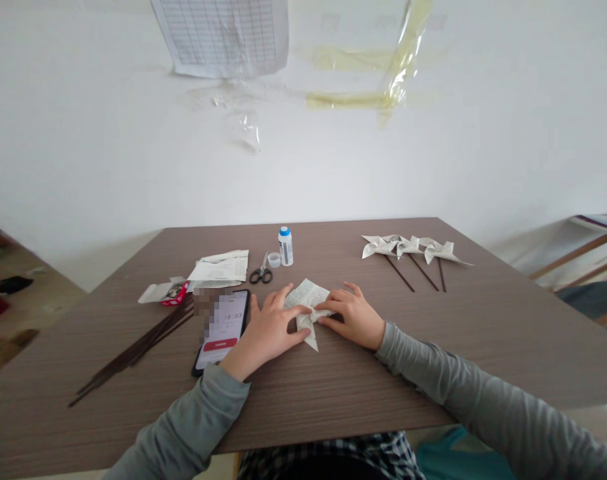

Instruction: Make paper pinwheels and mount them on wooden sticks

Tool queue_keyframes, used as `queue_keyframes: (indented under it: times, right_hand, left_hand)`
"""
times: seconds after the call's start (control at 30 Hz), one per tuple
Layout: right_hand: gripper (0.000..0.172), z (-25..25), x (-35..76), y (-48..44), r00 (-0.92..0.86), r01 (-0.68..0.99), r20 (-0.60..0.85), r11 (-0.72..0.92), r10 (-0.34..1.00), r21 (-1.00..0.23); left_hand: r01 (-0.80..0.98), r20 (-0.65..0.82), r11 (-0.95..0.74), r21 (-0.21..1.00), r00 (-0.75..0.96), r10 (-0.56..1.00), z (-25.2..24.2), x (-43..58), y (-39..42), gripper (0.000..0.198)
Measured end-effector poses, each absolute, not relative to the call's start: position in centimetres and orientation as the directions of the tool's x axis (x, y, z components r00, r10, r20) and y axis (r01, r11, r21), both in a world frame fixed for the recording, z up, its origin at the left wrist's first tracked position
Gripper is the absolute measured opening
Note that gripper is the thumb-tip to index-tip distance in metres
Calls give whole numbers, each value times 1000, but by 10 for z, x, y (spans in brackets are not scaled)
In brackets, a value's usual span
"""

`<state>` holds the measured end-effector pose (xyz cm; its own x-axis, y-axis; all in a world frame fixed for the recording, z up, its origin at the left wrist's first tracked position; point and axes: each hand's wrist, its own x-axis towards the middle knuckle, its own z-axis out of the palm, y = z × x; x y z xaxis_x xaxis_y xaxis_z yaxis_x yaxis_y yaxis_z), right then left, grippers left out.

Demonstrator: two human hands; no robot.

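A piece of printed paper [307,300], partly folded, lies on the brown table [433,360] in front of me. My left hand [268,330] rests on its left side, fingers pressed down on the folds. My right hand [350,315] presses on its right side, fingertips pinching a folded flap. Both hands meet over the middle of the paper, and part of it is hidden beneath them.
A phone [222,330] with a lit screen lies left of my left hand. Dark thin sticks [133,350], a small red-white box [166,292], paper sheets [220,268], scissors [260,273], a glue bottle [285,246] and its cap [274,259] are around. Three paper pinwheels [413,250] lie at the back right.
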<state>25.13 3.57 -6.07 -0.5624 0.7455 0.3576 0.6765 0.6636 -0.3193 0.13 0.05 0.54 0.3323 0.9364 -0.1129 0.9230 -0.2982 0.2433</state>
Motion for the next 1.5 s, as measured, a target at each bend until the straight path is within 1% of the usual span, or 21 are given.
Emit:
queue_keyframes:
  times: [0.13, 0.37, 0.63, 1.07, 1.23, 1.37, 1.5]
  right_hand:
    - [27, -58, 249, 35, -580, 689, 317, 659, 751, -300]
    - [28, -54, 246, 32, -590, 703, 290, 656, 754, -275]
    - [27, -45, 240, 27, -568, 734, 226, 611, 792, -297]
    - [26, -48, 240, 26, -578, 724, 262, 634, 773, -271]
    - [25, -53, 241, 28, -580, 713, 284, 644, 764, -278]
    - [25, -59, 244, 30, -591, 680, 329, 674, 737, -289]
    - [29, -61, 245, 31, -591, 659, 347, 684, 728, -312]
  left_hand:
    - [924, -121, -299, 237, 334, 935, 5, 2, 1, 45]
    - [927, -111, -302, 221, 331, 937, 3, 1, 2, 46]
    - [926, -75, -305, 223, 328, 942, 1, 1, 2, 44]
    - [920, -62, -294, 261, 320, 945, 1, -1, 3, 43]
    - [926, -99, -288, 246, 319, 943, 3, 1, 2, 43]
    - [927, -101, -292, 237, 322, 941, 4, 1, 3, 44]
    - [926, -103, -288, 245, 320, 942, 4, 1, 3, 44]
